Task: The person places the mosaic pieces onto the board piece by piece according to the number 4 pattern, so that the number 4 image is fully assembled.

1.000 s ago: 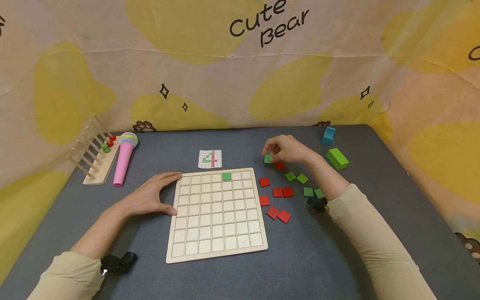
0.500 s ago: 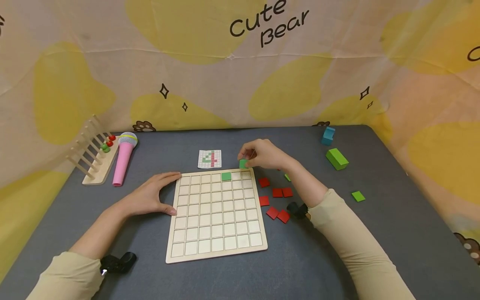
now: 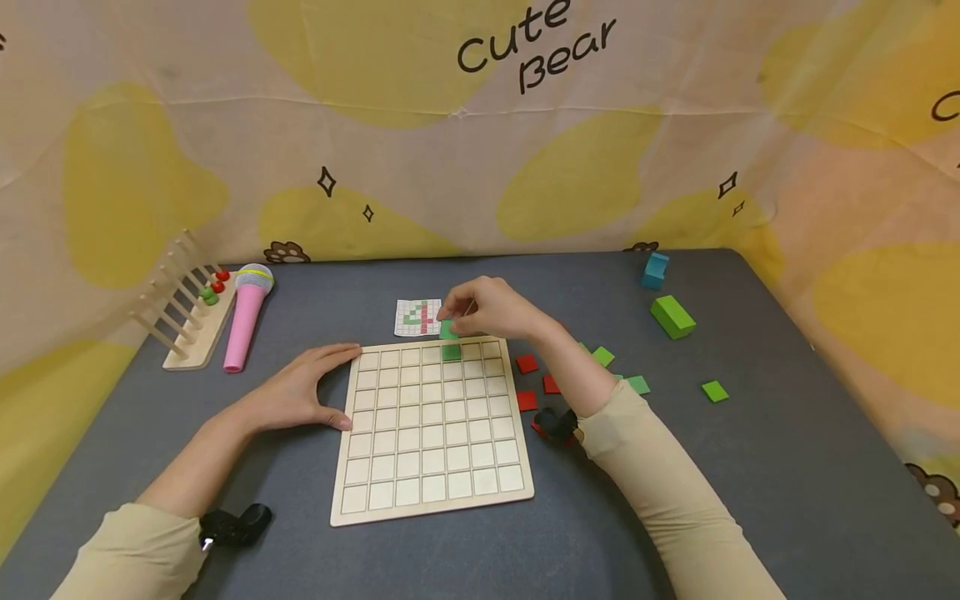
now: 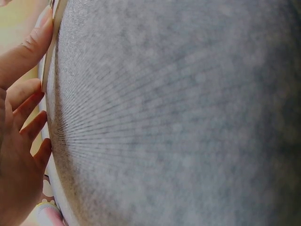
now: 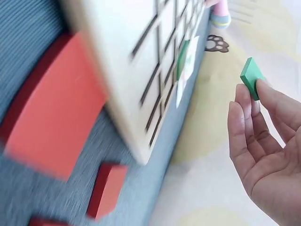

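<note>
Now the nearest thing, left of centre in the frame, is the left hand [image 3: 300, 392], which has stayed put with fingers spread, thumb and fingertips against the left edge of the wooden grid board [image 3: 433, 461]. That board lies on the grey table [image 3: 765, 467] at the lower middle, one green tile [image 3: 451, 353] set in its farthest row, fifth square from the left. What has just changed is beyond it: the right hand [image 3: 491, 310] has swung leftward from the loose pieces to the board's far rim, its thumb and fingers pinching a second green square [image 3: 447, 330]. The right wrist view shows that piece held in the air, clear of the board, so the work seems to stand at one square filled and another piece brought up but not yet set down. To the right of the board lie red tiles [image 3: 527, 402], some hidden by the forearm, and loose lime tiles [image 3: 602, 357]. Just past the far rim, upper middle, is the pattern card [image 3: 414, 318] with a green-and-red 4; farther off at upper left is a pink microphone [image 3: 246, 325].
</note>
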`<move>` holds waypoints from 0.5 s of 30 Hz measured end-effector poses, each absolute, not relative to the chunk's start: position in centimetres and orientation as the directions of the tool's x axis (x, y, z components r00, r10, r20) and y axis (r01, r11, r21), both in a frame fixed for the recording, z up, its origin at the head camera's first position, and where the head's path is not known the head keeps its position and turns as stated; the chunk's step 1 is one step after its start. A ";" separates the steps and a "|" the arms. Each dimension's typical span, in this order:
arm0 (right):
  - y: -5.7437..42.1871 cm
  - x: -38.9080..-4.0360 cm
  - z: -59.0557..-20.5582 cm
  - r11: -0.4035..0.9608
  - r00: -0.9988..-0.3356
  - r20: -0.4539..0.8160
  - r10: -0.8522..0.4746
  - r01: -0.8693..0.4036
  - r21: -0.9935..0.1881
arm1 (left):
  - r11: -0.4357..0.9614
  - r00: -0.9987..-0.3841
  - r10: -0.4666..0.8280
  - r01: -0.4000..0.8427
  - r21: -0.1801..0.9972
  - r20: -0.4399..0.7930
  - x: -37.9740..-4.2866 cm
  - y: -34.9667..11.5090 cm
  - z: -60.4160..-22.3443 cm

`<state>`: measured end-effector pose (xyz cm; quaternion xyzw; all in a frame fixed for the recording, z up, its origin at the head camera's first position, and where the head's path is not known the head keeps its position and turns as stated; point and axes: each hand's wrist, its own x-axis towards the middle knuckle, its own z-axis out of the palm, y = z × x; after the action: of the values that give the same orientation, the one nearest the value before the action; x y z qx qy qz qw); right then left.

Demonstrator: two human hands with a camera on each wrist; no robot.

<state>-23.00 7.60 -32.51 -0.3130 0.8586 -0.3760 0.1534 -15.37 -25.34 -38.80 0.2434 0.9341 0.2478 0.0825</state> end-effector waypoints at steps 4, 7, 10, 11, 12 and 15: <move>6.8 -23.1 -32.7 0.511 -0.756 -0.046 -0.653 -0.395 -0.764 | 0.755 -0.866 0.498 0.417 0.506 -0.030 -15.4 -25.3 -38.9; 6.3 -23.3 -33.0 0.517 -0.754 -0.061 -0.654 -0.387 -0.764 | 0.754 -0.866 0.500 0.419 0.506 -0.028 -15.4 -25.3 -38.9; 5.8 -23.3 -33.3 0.528 -0.758 -0.072 -0.648 -0.378 -0.761 | 0.755 -0.865 0.501 0.423 0.501 -0.026 -15.4 -25.4 -39.0; 5.6 -23.3 -33.4 0.530 -0.759 -0.075 -0.647 -0.377 -0.760 | 0.757 -0.865 0.501 0.423 0.498 -0.027 -15.5 -25.4 -39.0; 5.5 -23.3 -33.5 0.531 -0.758 -0.078 -0.647 -0.375 -0.760 | 0.758 -0.865 0.501 0.423 0.496 -0.028 -15.5 -25.4 -39.0; 4.9 -23.2 -33.8 0.537 -0.754 -0.104 -0.649 -0.356 -0.765 | 0.764 -0.867 0.497 0.417 0.493 -0.037 -15.5 -25.4 -39.0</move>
<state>-23.23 4.94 -33.79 -0.2938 0.8553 -0.3813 0.1916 -15.54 -25.40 -39.00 0.2445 0.9354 0.2416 0.0828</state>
